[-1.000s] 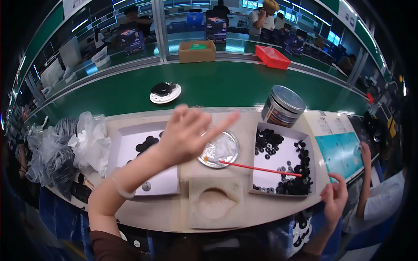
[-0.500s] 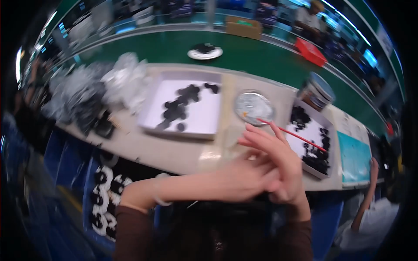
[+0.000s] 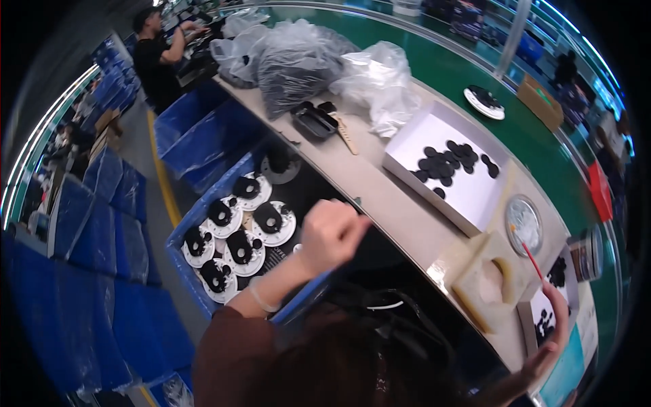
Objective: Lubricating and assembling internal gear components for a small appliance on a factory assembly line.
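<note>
My left hand (image 3: 332, 234) is closed in a loose fist over the near edge of the bench, beside a blue bin; whatever its fingers may hold is hidden. In that bin lie several white round discs (image 3: 274, 224) with black parts on them. My right hand (image 3: 544, 358), at the lower right, has a thin red stick (image 3: 533, 260) with an orange tip at its fingers. The tip reaches over a round clear dish (image 3: 523, 220) holding whitish stuff. Close by are a pale block (image 3: 475, 288) with a round hollow and a white box (image 3: 527, 319) of small black parts.
A white tray (image 3: 413, 146) with black round pieces stands on the bench. Plastic bags (image 3: 298, 64) and a black container (image 3: 313, 122) sit further left. A lidded tub (image 3: 586, 252) is at right. Blue bins (image 3: 88, 298) line the floor; a co-worker (image 3: 152, 64) stands beyond.
My view has swung left. My hands, close together before, are now apart: the left is a fist near the blue bin, while the right stays by the dish with the red stick.
</note>
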Action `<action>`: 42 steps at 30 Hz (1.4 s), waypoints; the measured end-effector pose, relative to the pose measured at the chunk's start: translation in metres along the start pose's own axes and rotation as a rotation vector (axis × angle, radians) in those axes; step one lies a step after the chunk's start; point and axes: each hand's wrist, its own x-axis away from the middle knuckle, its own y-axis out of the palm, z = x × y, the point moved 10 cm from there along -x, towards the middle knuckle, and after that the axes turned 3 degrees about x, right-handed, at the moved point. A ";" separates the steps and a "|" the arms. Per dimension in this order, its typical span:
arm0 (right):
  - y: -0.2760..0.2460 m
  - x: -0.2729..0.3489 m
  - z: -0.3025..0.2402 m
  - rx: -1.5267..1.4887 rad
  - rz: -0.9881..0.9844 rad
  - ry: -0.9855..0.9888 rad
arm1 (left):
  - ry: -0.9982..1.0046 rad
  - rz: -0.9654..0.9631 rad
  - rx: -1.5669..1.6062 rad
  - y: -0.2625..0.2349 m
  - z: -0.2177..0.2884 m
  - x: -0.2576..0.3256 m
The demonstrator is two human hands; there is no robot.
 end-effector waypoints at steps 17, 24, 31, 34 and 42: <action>0.104 0.152 0.110 -1.224 0.535 1.002 | -0.137 -1.033 -0.608 -0.015 -0.224 0.172; 0.087 0.195 0.104 -1.094 0.624 1.215 | -0.258 -0.741 0.085 -0.019 -0.104 0.094; 0.055 0.159 0.092 -1.107 0.723 1.145 | 0.141 -0.496 0.209 0.016 0.046 -0.052; 0.040 0.138 0.082 -1.087 0.686 1.108 | 0.397 -0.399 0.123 0.067 0.090 -0.084; 0.047 0.154 0.077 -1.019 0.585 1.187 | 0.766 -0.637 0.253 0.162 0.200 -0.030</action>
